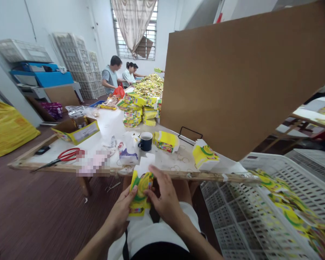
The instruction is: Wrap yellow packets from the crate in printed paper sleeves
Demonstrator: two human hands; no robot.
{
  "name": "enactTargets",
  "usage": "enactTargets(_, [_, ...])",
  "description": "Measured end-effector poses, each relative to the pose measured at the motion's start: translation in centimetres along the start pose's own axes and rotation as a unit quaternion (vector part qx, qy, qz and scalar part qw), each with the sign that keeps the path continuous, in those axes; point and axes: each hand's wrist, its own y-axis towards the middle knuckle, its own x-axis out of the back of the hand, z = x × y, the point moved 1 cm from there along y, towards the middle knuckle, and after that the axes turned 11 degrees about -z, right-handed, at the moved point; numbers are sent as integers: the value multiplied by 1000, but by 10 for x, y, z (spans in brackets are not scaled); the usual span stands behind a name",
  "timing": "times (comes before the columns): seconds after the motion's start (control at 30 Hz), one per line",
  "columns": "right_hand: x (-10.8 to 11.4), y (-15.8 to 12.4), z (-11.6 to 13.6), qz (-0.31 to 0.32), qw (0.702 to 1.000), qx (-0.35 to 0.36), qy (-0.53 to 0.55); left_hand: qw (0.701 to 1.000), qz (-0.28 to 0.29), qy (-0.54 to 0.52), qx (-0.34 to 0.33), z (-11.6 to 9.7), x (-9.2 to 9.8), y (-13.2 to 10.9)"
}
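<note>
A small yellow printed carton (141, 187) with white flaps standing up at its top is held upright over my lap. My left hand (123, 204) grips its left edge, thumb on the front face. On the other side, my right hand (164, 191) has its thumb and index finger on the right edge, the index near the white flaps. Its other fingers are partly hidden. Just beyond on the table are a dark mug (145, 142) with a white interior, a white and purple packet (128, 153), and yellow cartons (166, 141) lying in a bundle.
A large brown board (233, 79) stands on the table's right. A white crate (233, 213) with yellow packs is at my right. Red-handled scissors (67, 155) and an opened box (81, 131) are left. Cartons (132, 110) are stacked ahead; several people sit beyond.
</note>
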Motion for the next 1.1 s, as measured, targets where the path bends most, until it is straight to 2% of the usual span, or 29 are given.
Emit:
enactTargets(0.07, [-1,3,2,57,998,0,19,999,15,-7,51,-1,-1,-3])
enactTargets(0.1, [-2,3,4,65,997,-15,38,997,20,-10,74,-1,-2,-5])
enactTargets(0.2, [-4,4,6,48,987,-79,129,992,50,-26,109,-3,-4,-10])
enactTargets(0.3, [-1,5,5,33,947,-189,259,988,105,-24,106,-3,-7,-13])
enactTargets(0.4, [1,9,5,26,910,-228,344,990,131,10,46,0,-8,-12])
enactTargets(0.53, [-5,4,4,-83,925,-208,306,994,89,40,-56,4,-2,-4])
enactTargets(0.57, [-9,1,4,-82,928,-211,295,993,75,48,-81,4,0,-1])
enactTargets(0.7, [-22,-10,4,3,934,-233,271,977,43,131,-164,4,6,8])
enactTargets(0.8, [-22,-8,3,-11,940,-244,239,953,72,209,-209,0,7,10])
enactTargets(0.9, [-17,-4,1,-12,932,-249,264,942,79,213,-249,-4,6,8])
enactTargets(1.0, [-9,-1,-1,-51,915,-231,328,947,109,175,-246,-6,5,2])
enactTargets(1.1, [1,0,-2,-15,916,-197,350,940,175,179,-230,-8,3,-5])
